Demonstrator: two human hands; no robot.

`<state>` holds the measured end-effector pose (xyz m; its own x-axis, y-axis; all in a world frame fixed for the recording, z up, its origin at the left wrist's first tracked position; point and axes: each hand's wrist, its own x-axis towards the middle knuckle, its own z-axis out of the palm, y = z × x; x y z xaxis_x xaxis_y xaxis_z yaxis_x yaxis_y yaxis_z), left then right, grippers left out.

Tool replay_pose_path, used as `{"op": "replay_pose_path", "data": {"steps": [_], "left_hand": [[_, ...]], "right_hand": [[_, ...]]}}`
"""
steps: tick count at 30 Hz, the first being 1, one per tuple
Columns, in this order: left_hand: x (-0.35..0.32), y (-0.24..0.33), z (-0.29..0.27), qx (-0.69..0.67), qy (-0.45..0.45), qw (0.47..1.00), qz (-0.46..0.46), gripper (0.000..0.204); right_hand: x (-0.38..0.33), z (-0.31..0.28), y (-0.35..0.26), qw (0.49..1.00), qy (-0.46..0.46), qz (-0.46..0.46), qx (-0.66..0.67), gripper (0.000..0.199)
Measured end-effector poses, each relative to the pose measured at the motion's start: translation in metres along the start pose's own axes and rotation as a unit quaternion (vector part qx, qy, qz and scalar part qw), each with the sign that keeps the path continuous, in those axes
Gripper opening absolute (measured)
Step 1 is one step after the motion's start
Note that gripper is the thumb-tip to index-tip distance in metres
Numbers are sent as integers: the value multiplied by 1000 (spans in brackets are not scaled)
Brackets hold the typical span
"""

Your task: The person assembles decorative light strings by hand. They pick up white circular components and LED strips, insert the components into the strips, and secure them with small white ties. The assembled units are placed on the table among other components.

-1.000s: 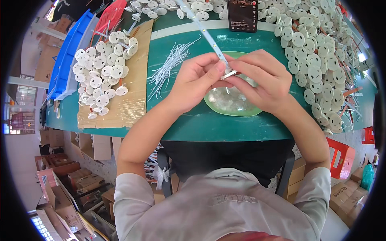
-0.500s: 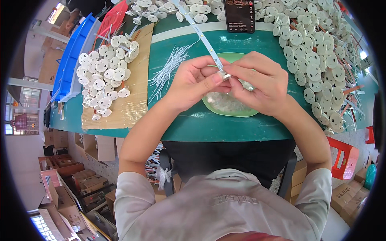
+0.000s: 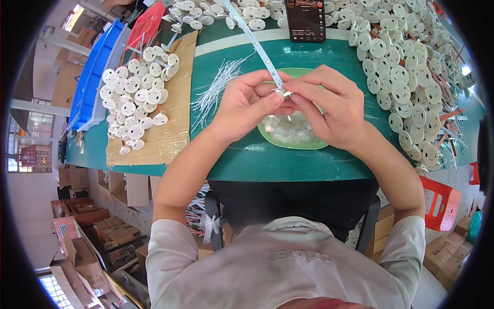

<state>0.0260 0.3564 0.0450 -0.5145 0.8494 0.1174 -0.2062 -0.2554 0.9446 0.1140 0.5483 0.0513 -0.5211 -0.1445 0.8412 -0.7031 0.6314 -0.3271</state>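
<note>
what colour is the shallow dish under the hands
Light green dish, holding clear small parts; it shows best in the head view, on the darker green table.

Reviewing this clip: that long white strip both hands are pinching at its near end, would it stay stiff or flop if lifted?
The white strip is thin, narrow and long, so it probably flexes and sags. It looks light. The left hand and right hand pinch only its end.

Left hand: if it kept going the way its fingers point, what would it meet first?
Probably the right hand: the left hand points rightward, fingertips already meeting it around a small metal piece on the white strip. Depth unclear.
</note>
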Motion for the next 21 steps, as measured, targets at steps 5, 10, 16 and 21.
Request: {"op": "replay_pose_path", "data": {"steps": [5, 10, 16, 21], "left_hand": [[5, 2, 4, 60, 96, 992, 50, 35], [7, -1, 1, 83, 134, 985, 67, 32], [4, -2, 3, 109, 122, 984, 74, 33], [3, -1, 4, 106, 122, 984, 74, 33]], "right_hand": [[5, -4, -8, 988, -32, 139, -63, 24], [-11, 0, -12, 950, -248, 133, -137, 24], [-4, -4, -10, 940, -309, 107, -101, 5], [-5, -3, -8, 971, -207, 122, -6, 7]]}}
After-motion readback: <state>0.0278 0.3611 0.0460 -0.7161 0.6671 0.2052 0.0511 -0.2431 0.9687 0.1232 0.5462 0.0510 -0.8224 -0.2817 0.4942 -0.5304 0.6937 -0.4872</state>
